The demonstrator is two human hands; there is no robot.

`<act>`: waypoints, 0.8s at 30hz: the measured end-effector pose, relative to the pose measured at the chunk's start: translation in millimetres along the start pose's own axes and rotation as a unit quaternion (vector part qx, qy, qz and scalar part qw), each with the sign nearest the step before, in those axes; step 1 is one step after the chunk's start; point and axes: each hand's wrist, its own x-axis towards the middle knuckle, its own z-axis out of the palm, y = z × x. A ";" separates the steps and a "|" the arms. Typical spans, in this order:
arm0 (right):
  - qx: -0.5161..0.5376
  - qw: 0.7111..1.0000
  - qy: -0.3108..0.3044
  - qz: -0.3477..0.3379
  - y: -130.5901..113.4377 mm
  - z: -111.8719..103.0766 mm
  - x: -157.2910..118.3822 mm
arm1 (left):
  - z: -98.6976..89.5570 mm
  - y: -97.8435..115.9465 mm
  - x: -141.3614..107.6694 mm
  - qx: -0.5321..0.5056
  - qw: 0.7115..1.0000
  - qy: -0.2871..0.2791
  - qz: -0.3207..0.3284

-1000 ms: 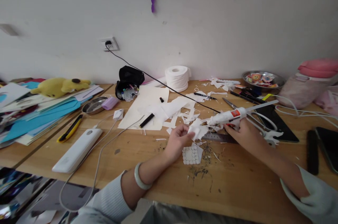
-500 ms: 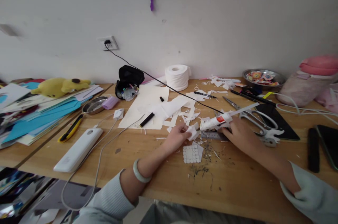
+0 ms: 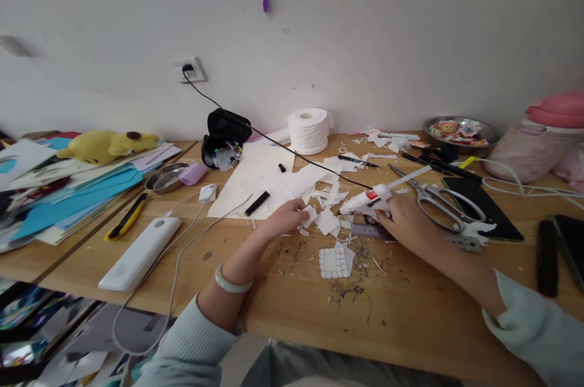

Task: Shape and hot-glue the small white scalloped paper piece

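Observation:
My right hand (image 3: 401, 219) is closed around the grip of a white hot glue gun (image 3: 364, 200), its nozzle pointing left and a glue stick jutting from its back. My left hand (image 3: 289, 216) pinches a small white paper piece (image 3: 310, 215) between thumb and fingers. Other paper scraps (image 3: 327, 221) lie just right of it. Nearer me, a square of paper with a drawn cobble-like border (image 3: 333, 263) rests flat on the table. A metal ruler (image 3: 365, 230) lies partly under my right hand.
Scissors (image 3: 444, 207) lie beyond my right wrist. The gun's black cord (image 3: 264, 134) stretches to a wall socket (image 3: 194, 69). A toilet paper roll (image 3: 309, 134) stands at the back; a power bank (image 3: 140, 253) and yellow cutter (image 3: 128, 216) lie left.
My left hand has moved left, away from the glue gun, with a paper piece in its fingers. The glue gun has shifted slightly left and up in my right hand.

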 end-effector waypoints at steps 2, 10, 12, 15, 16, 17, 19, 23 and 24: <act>-0.013 1.000 -0.012 -0.004 -2.1 -2.0 2.3 | -1.7 0.3 1.2 -0.015 1.000 0.007 0.009; -0.072 0.996 -0.045 -0.019 -15.1 -5.5 15.3 | -12.1 -3.7 9.6 -0.096 0.988 0.110 0.053; -0.079 0.996 -0.042 -0.024 -20.1 -7.4 19.0 | -14.4 -3.4 10.5 -0.106 0.984 0.132 0.059; -0.081 0.995 -0.039 -0.046 -25.5 -10.3 22.2 | -16.7 -1.3 10.3 -0.113 0.978 0.162 0.073; -0.083 0.994 -0.039 -0.054 -26.2 -10.9 22.5 | -17.1 -0.5 10.1 -0.113 0.976 0.170 0.078; -0.086 0.994 -0.039 -0.060 -26.5 -11.3 22.4 | -17.5 0.1 9.9 -0.112 0.974 0.177 0.083; -0.095 0.992 -0.042 -0.066 -25.7 -11.5 21.4 | -18.0 0.5 9.7 -0.108 0.972 0.188 0.092; -0.109 0.992 -0.046 -0.051 -22.0 -11.4 18.4 | -17.1 -2.2 11.1 -0.099 0.970 0.192 0.107; -0.111 0.992 -0.048 -0.047 -21.2 -11.6 18.0 | -16.6 -3.4 11.9 -0.098 0.971 0.189 0.110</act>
